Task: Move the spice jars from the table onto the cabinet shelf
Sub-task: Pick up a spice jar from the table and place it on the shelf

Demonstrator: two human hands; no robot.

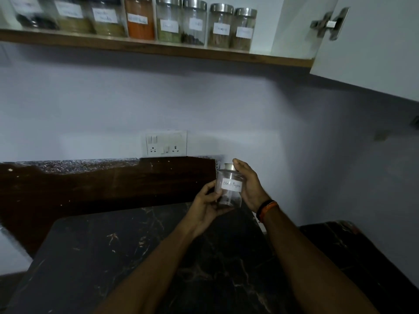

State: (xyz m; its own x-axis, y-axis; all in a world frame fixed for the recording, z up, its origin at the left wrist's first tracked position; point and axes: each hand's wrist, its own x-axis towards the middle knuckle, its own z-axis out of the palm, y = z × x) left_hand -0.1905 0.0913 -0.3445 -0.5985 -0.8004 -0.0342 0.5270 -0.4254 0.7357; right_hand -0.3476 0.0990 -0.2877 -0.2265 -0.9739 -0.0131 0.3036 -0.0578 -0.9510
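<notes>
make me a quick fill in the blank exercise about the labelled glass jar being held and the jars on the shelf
1. The handwritten label on the clear glass jar with a steel lid reads Black ____.
2. The right hand has its thumb resting on the jar's steel ____.
3. The left hand supports the jar from its ____ end.
4. On the wooden cabinet shelf, the jar of orange powder has ____ steel-lidded jars to its right.

Missing words: Pepper; lid; bottom; four

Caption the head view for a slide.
Both hands, left and right, hold a black pepper jar below the filled shelf.
</notes>
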